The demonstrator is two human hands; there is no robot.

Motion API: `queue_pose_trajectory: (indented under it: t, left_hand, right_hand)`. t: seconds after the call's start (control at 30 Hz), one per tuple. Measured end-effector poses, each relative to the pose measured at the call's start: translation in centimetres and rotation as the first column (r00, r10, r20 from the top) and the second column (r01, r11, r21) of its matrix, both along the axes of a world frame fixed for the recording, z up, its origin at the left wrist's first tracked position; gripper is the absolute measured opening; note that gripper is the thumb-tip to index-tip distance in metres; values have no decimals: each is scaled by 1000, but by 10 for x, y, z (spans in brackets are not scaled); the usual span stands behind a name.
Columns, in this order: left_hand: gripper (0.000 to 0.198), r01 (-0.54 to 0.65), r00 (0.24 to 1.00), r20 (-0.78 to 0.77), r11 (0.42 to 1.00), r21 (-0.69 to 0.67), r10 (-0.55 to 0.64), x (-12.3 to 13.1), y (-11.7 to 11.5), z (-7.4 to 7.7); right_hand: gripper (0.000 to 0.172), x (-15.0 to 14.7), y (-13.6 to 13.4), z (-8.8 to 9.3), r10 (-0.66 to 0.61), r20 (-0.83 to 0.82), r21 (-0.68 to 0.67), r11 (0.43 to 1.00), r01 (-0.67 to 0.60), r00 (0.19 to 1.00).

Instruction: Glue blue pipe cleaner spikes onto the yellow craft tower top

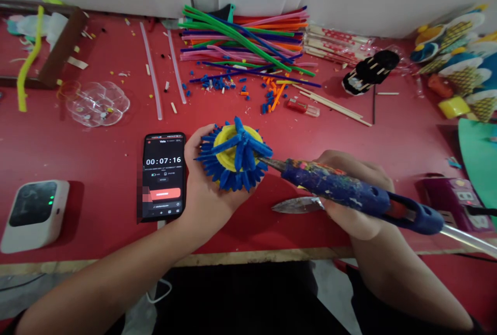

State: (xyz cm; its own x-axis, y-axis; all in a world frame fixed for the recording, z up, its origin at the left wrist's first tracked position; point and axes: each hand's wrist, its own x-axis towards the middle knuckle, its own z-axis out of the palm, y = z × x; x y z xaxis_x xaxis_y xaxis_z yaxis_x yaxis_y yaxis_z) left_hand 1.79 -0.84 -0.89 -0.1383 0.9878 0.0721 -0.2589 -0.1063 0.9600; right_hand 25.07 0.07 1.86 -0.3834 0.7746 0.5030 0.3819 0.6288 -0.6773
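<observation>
My left hand [205,190] is wrapped round a blue and yellow pipe-cleaner flower [221,169], with blue spiky petals around a yellow centre. Several blue pipe-cleaner strips stand out from its middle. My right hand [357,200] grips a stick-shaped blue hot glue gun [330,185], smeared with dried glue. Its metal nozzle points left and meets, or nearly meets, the blue strips. A clear glue stick [468,239] sticks out of its rear end. Below the glue gun a pointed metal blade [295,204] reaches out by my right fingers; whether they hold it I cannot tell.
A phone [163,177] showing a timer lies left of my left hand, near a white device [37,216]. Pipe cleaners [244,40] are piled at the back, with blue and orange clippings before them. A black figure [370,71] and purple box [450,200] are at right.
</observation>
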Motion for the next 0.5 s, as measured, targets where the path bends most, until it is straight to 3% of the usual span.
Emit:
queue_pose_trajectory:
  t: [0.37, 0.5]
  left_hand:
    - [79, -23, 989, -146, 995, 95, 37, -2, 1, -5]
    - [81, -91, 968, -216, 982, 168, 126, -1, 3, -7]
  right_hand:
    - [4, 3, 1, -2, -11, 43, 15, 1000, 10, 999]
    - [5, 10, 0, -2, -44, 138, 67, 997, 35, 989]
